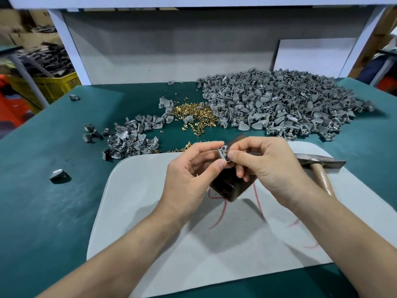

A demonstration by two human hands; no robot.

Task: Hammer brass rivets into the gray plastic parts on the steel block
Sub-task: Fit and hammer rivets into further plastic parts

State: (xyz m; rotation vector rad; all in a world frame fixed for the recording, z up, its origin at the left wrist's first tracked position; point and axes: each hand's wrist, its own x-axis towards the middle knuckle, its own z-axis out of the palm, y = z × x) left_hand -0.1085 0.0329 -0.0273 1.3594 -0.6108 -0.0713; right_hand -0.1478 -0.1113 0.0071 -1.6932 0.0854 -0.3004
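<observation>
My left hand [193, 171] pinches a small gray plastic part [222, 152] between thumb and fingers, just above the dark steel block [227, 186]. From the right, my right hand [266, 164] pinches the same part with thumb and forefinger; whether a rivet sits under those fingertips is hidden. The block stands on a pale gray mat [150, 222]. A hammer [322, 162] with a wooden handle lies on the mat behind my right hand. Loose brass rivets [193, 115] are heaped on the green table beyond the block.
A large heap of gray parts [279, 104] fills the back right of the green table [53, 201]. A smaller heap of gray parts [129, 140] lies at the left of the rivets. One stray part [58, 174] lies near the left. A yellow crate [53, 87] stands off the table, far left.
</observation>
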